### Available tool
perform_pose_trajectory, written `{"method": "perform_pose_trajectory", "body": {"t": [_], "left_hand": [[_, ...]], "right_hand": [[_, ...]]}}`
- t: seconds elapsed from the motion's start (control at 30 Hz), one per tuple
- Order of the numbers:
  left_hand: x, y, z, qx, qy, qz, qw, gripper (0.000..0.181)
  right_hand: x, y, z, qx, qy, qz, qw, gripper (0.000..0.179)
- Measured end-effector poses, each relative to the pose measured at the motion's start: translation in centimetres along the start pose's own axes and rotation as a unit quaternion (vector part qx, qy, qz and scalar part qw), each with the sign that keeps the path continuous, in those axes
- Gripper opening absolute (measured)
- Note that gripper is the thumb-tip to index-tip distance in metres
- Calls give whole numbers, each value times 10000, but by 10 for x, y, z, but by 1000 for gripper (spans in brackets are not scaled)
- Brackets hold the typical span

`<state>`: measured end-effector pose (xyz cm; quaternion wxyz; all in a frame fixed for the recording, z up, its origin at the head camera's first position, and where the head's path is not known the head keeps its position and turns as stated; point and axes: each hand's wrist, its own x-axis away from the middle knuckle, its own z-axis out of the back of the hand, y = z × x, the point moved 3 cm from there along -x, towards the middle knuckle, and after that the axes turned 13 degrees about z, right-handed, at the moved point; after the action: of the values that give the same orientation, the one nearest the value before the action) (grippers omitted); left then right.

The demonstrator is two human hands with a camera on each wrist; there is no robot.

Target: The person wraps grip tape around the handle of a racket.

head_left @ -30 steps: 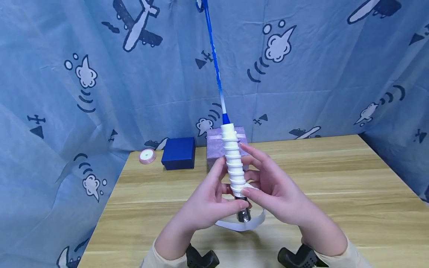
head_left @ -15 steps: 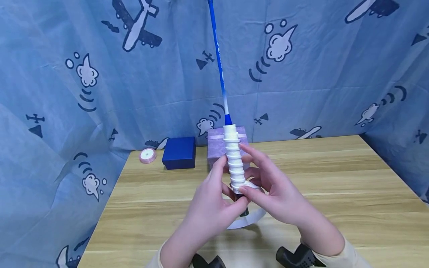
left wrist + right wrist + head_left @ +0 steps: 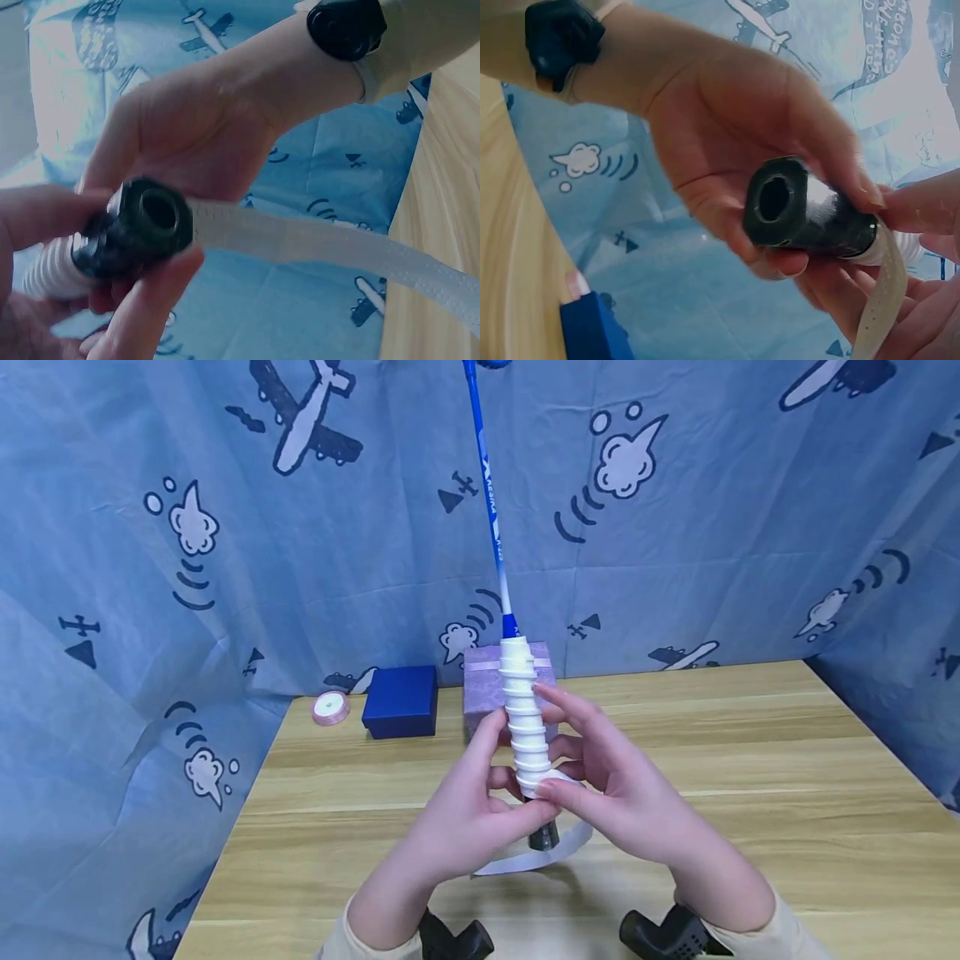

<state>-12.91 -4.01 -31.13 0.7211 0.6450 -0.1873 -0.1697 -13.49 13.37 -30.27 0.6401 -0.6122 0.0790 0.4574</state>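
Clearly ridged, white and black-ended, the handle (image 3: pixel 524 718) is gripped by the left hand (image 3: pixel 471 810) and right hand (image 3: pixel 621 781).

Above the tabletop (image 3: pixel 750 760) we saw a blue-and-white racket (image 3: pixel 490 493) that reached the top of our view. The left hand (image 3: pixel 467 814) gripped it low, thumb across the black butt end (image 3: pixel 544 838); the right hand (image 3: pixel 622 797) held the white ribbed wrap (image 3: pixel 525 727) around it, thumb at the wrap's bottom edge. Below both hands we made out a curving strip of white tape (image 3: pixel 525 862). Beside the tabletop's far edge we had a purple box (image 3: pixel 482 689), partly hidden behind the wrap, then a blue box (image 3: pixel 400 702) to its left and, at the far left corner, a pink ribbon roll (image 3: pixel 330 708).
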Motion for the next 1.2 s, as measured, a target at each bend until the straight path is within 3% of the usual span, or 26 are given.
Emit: {"method": "perform_pose_trajectory", "body": {"t": [0.1,0.27,0.43,0.53,0.67,0.77,0.83,1.0,1.2], "left_hand": [[-4,-1,3,256,-538,-302,9978,80],[-6,-2,7,322,-1004,-914,9902,79],[-5,-3,8,531,-1222,-918,9868,78],[-3,-2,5,465,-970,-538,9927,79],[2,-1,2,-123,4,18,9999,82],[4,2,-1,-699,719,113,9949,84],[5,3,-4,-997,1005,105,9899,85],[5,6,-5,-1227,1133,86,9859,87],[5,5,-1,-652,684,108,9955,89]], "right_hand": [[0,-2,1,-174,-134,20,9998,87],[0,-5,1,-211,-200,23,9996,87],[-1,-7,0,-134,-160,47,9998,85],[0,-7,0,19,-112,94,9999,84],[1,-4,-1,402,-30,166,9991,81],[0,-2,-1,639,61,120,9979,82],[0,-2,-2,726,117,80,9973,83],[-3,-2,-3,831,154,45,9964,84],[-4,-1,-3,745,110,101,9971,83]]}}
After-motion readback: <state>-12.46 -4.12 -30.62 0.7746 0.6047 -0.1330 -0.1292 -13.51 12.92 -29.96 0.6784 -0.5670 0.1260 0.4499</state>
